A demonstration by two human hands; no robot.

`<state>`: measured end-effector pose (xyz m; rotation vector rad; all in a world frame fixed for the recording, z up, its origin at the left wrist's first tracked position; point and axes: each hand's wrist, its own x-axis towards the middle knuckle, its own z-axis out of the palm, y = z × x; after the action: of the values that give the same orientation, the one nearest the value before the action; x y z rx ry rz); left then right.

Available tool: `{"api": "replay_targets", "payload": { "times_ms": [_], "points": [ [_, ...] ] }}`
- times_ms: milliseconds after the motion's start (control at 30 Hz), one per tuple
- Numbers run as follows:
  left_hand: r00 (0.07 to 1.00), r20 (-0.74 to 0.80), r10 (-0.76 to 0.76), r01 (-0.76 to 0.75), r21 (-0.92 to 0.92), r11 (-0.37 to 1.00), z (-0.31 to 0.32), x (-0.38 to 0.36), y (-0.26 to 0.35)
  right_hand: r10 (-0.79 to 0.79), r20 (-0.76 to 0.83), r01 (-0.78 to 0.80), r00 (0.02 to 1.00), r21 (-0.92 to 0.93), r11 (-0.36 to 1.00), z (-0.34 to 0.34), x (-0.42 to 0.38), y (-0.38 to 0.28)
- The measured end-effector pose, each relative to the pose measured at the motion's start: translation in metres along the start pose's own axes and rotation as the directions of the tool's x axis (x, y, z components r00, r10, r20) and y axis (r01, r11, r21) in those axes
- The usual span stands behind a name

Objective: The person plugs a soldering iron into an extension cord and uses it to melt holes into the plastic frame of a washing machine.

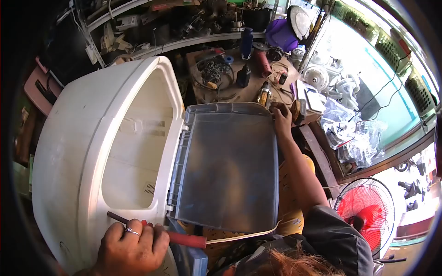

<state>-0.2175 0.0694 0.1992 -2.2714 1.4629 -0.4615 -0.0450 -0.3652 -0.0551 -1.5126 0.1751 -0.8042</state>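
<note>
A white plastic appliance housing stands on the left, with a large window-like opening in its front. Hinged to its right edge, a dark translucent door is swung out toward me. My left hand, wearing a ring, is closed around a red-handled screwdriver near the housing's lower front; the shaft points left. At the door's far right corner my right hand grips the edge, its fingertips partly hidden. A thin cream strip runs along the door's near edge.
A cluttered workbench behind the door holds a dark bottle, a red cylindrical tool and wires. A red-bladed fan stands at the right. Bagged white parts lie near the glass. Metal shelves cross the back.
</note>
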Motion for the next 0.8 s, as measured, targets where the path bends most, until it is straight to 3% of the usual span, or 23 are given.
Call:
{"api": "replay_targets", "payload": {
  "times_ms": [233, 433, 567, 800],
  "points": [
    [1.0, -0.021, -0.003, 0.003, 0.01, 1.0, 0.003, 0.0, -0.001, -0.007, 0.023, 0.008, 1.0, -0.021, 1.0, -0.003, 0.005, 0.007],
    [1.0, -0.023, 0.008, -0.007, 0.044, 0.999, 0.008, -0.007, -0.004, 0.06, 0.027, -0.062, 0.998, 0.092, 0.994, -0.005, 0.009, 0.016],
    [0.999, -0.027, -0.024, 0.024, 0.002, 1.0, 0.008, -0.005, -0.001, 0.03, 0.024, -0.029, 0.999, -0.039, 0.999, -0.006, 0.007, 0.009],
    [0.999, 0.013, -0.034, 0.034, -0.001, 0.999, 0.008, -0.004, 0.001, 0.063, 0.047, -0.061, 0.997, -0.042, 0.997, -0.008, 0.009, 0.009]
  ]
}}
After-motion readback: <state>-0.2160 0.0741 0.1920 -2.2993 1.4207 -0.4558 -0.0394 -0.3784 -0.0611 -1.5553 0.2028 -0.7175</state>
